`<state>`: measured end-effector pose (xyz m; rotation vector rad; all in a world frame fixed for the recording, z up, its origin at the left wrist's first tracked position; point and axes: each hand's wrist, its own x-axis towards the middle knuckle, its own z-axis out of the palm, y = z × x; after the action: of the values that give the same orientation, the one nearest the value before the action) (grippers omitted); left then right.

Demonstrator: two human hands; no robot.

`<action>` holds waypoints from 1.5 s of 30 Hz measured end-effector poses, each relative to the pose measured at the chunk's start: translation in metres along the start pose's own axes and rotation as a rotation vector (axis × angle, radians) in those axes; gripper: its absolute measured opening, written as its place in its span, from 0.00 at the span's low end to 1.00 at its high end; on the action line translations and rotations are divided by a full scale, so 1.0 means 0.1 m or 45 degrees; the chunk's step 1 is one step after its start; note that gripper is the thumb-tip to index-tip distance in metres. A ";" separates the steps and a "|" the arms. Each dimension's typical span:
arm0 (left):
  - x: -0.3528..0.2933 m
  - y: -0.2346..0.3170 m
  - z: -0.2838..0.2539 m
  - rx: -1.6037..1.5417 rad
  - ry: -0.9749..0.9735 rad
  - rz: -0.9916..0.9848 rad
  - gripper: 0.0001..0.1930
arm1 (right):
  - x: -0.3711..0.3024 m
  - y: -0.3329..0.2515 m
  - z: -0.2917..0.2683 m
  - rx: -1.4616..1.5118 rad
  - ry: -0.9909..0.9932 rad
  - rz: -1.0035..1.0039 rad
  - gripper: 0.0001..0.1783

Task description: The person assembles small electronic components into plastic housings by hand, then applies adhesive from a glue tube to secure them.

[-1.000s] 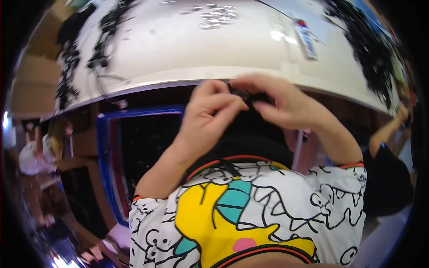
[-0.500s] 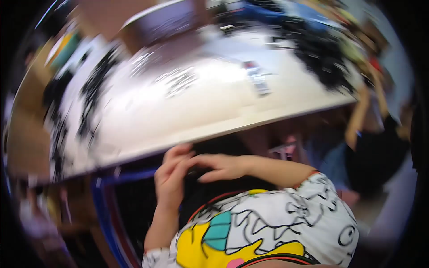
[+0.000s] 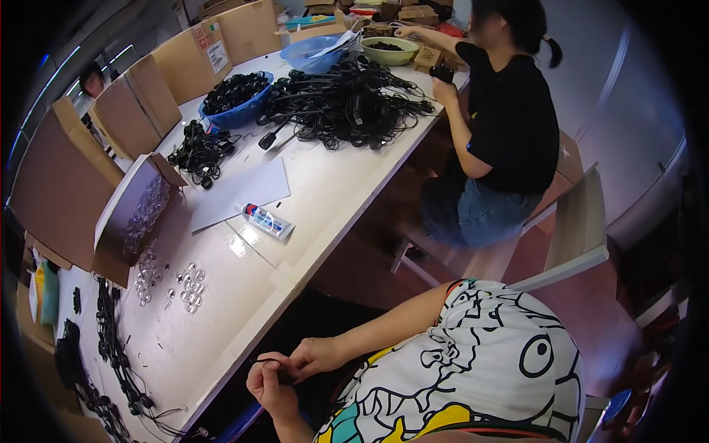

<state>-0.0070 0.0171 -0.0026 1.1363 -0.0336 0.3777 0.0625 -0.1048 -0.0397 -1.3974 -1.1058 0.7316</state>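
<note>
Just off the table's near edge, my two hands meet in front of my body. My left hand [image 3: 272,387] is closed, its fingers curled around a small black part [image 3: 285,376] with what looks like a short black wire. From the right, my right hand [image 3: 317,356] pinches at the same part; the fingers hide most of it, and its exact kind is not clear. Nearest on the white table [image 3: 244,310] are loose clear glass-like domes [image 3: 192,288] and a strand of black cables [image 3: 122,362].
A white and blue tube [image 3: 267,221] lies by a grey sheet [image 3: 244,193]. Beyond are a tilted carton [image 3: 118,214] of clear domes, a blue basin [image 3: 236,111] of black parts and a heap of black cables [image 3: 340,107]. A co-worker in black [image 3: 513,125] sits at right.
The view has swung toward the right and sharpened from blur, bringing the co-worker fully in. My hands stay together, and a small black part now shows between them.
</note>
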 end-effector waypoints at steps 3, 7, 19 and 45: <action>0.00 0.03 0.03 -0.100 -0.009 0.031 0.10 | -0.05 -0.07 -0.12 0.017 -0.041 -0.022 0.13; 0.01 0.14 -0.05 -0.039 0.078 0.085 0.09 | -0.16 -0.01 -0.56 -0.291 0.032 -0.099 0.18; 0.07 0.26 -0.22 0.057 0.322 0.087 0.11 | -0.74 -0.95 -2.16 -0.618 0.645 0.414 0.10; -0.09 0.38 -0.44 -0.072 0.333 0.124 0.11 | -1.02 -1.42 -3.90 -1.892 2.184 0.069 0.29</action>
<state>-0.0342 0.0671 0.0100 1.0241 0.1296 0.6062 0.3516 -0.3624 0.1415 -2.2708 0.0561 -1.5167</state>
